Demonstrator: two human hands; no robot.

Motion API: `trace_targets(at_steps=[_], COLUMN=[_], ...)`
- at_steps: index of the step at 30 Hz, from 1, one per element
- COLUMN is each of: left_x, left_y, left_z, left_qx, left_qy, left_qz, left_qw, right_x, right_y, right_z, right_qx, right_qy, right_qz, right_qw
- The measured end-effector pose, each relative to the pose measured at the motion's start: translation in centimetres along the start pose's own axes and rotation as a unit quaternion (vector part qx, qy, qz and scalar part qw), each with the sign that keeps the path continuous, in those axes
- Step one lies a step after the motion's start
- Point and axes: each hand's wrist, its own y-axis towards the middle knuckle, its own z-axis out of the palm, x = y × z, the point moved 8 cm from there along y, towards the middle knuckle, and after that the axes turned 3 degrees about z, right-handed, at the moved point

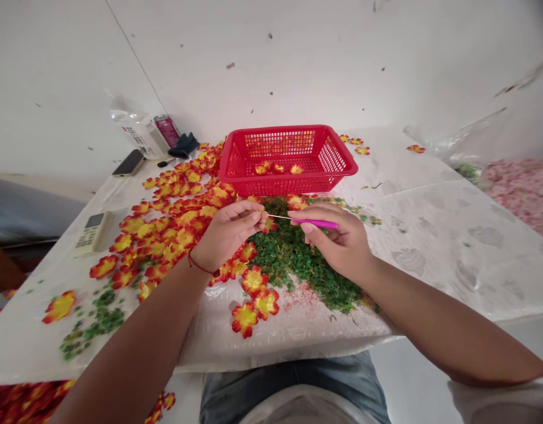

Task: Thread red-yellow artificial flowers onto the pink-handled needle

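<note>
My right hand (333, 242) is shut on a pink-handled needle (314, 223), whose thin metal shaft points left. My left hand (229, 234) pinches the shaft's tip between thumb and fingers, and anything small held there is hidden. A red-and-yellow artificial flower (268, 225) lies just below those fingertips. Many similar flowers (174, 221) spread left of my hands, and a heap of green crumbs (293, 259) lies beneath them. Several more flowers sit in a red plastic basket (287, 185), beyond my hands.
A white plastic sheet (430, 235) covers the table. At the far left lie a remote control (92, 234), a phone (129, 162), a plastic bag (139, 134), a pink can (168, 131) and dark cloth (184, 145). A pink heap (523, 188) lies at the right.
</note>
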Motion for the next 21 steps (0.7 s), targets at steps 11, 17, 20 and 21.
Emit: trace_targets(at_steps=[11, 17, 20, 21], left_x=[0.01, -0.02, -0.04, -0.06], left_y=[-0.08, -0.21, -0.20, -0.19], left_z=[0.07, 0.13, 0.15, 0.12], left_qx=[0.003, -0.007, -0.010, -0.012], left_qy=[-0.014, -0.009, -0.005, -0.004], left_qz=[-0.005, -0.005, -0.005, -0.003], left_qw=[1.000, 1.000, 1.000, 1.000], right_x=[0.01, 0.27, 0.33, 0.36], right_y=[0.08, 0.04, 0.05, 0.05], right_z=[0.03, -0.07, -0.13, -0.15], right_qx=[0.000, 0.002, 0.000, -0.001], right_qy=[-0.013, -0.010, -0.008, -0.007], right_qz=[-0.005, -0.018, -0.014, -0.014], right_qw=[1.000, 1.000, 1.000, 1.000])
